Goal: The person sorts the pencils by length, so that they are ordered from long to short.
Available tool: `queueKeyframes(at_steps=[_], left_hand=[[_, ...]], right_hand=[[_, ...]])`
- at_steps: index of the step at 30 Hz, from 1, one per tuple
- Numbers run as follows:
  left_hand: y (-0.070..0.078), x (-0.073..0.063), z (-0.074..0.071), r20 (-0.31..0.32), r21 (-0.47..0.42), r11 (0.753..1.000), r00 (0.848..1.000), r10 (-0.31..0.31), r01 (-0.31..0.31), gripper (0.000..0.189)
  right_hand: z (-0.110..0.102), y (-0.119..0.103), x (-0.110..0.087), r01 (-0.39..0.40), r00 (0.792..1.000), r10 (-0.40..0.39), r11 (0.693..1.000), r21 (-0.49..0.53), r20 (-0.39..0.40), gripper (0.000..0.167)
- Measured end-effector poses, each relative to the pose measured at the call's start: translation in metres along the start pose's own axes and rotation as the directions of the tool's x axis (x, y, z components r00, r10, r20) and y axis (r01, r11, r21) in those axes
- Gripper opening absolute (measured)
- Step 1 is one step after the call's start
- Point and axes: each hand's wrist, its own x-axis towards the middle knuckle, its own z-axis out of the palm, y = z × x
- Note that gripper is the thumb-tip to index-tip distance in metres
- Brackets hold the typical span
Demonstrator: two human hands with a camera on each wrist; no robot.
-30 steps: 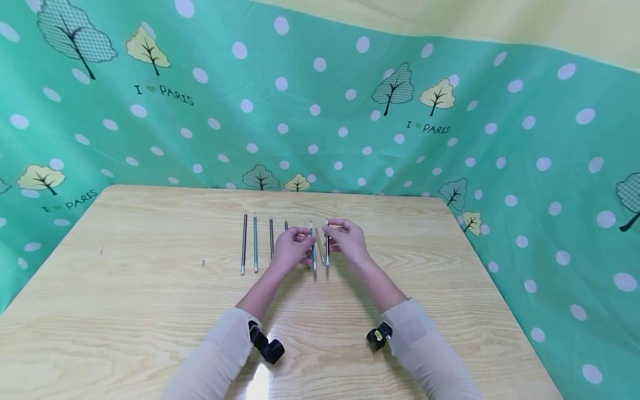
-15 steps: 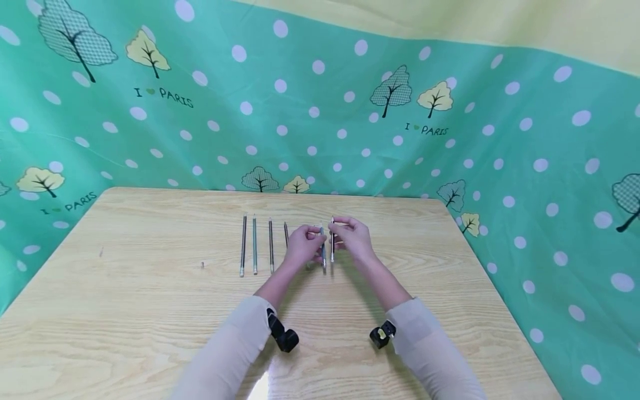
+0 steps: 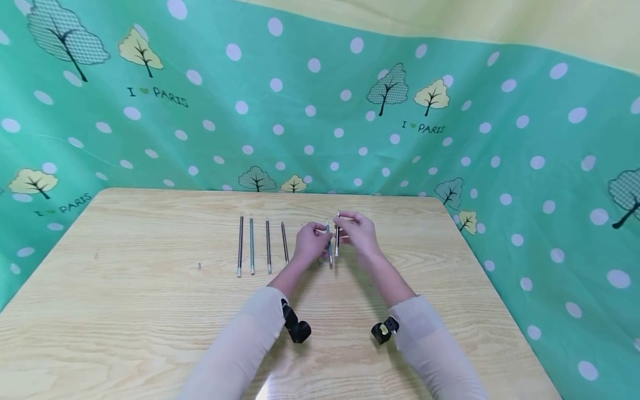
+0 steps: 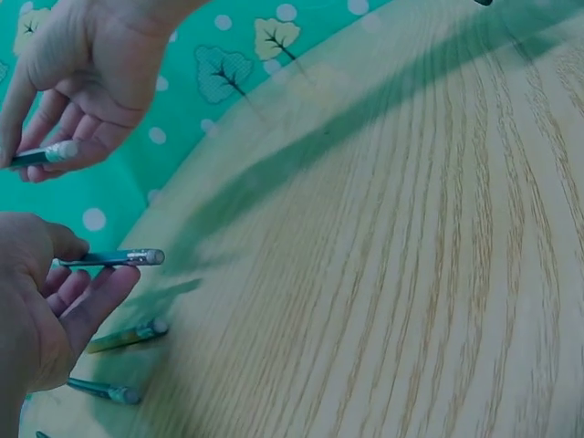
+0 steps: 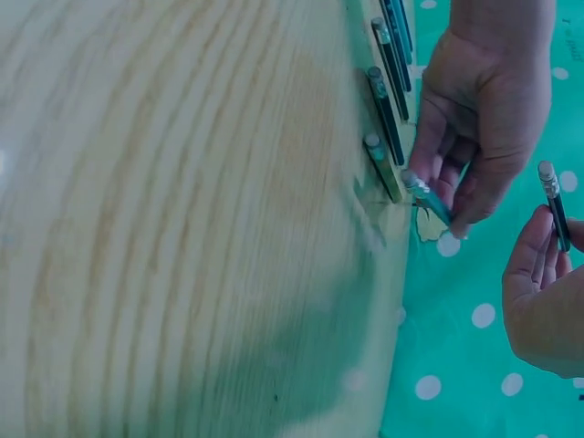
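My left hand [image 3: 311,243] pinches a blue pencil [image 3: 330,259] between thumb and fingers, its eraser end toward me. Just to the right, my right hand [image 3: 359,232] pinches a dark pencil [image 3: 337,245], also with its eraser end nearest me. The two pencils stand side by side, a small gap apart, raised off the table in the wrist views. Below the left hand lies a yellowish pencil [image 4: 130,336], with a dark pencil [image 4: 108,391] beside it; the left hand mostly hides both in the head view.
Left of the hands several pencils lie in a spaced row, among them a teal one [image 3: 252,247] and a dark one [image 3: 240,244]. A small dark speck [image 3: 199,266] is farther left on the wooden table [image 3: 140,311]. A green dotted cloth [image 3: 295,133] hangs behind.
Both hands have shifted right with their pencils, the left hand farther. The yellowish pencil, seen between the hands earlier, is now mostly covered by the left hand in the head view.
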Motion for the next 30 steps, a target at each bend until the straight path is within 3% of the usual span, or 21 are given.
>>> queueKeyframes(at_steps=[5,10,20,30], left_hand=[[-0.002,0.001,0.005,-0.011,0.063,0.998,1.000,0.016,-0.015,0.031],[-0.001,0.005,0.009,-0.044,0.126,0.992,0.999,-0.004,0.010,0.029],[-0.004,0.013,0.018,-0.075,0.143,0.989,0.997,-0.026,0.036,0.026],[0.002,0.008,0.024,-0.120,0.309,0.951,0.992,0.049,-0.009,0.025]], right_hand=[[-0.006,-0.003,0.003,-0.001,1.000,0.001,1.000,-0.009,-0.007,0.035],[-0.010,-0.002,0.005,0.004,1.000,-0.004,1.000,-0.008,-0.021,0.035],[-0.015,0.001,0.008,-0.007,0.999,0.007,1.000,0.018,-0.037,0.037],[-0.021,0.000,0.008,-0.017,0.997,0.018,1.000,0.018,-0.071,0.036]])
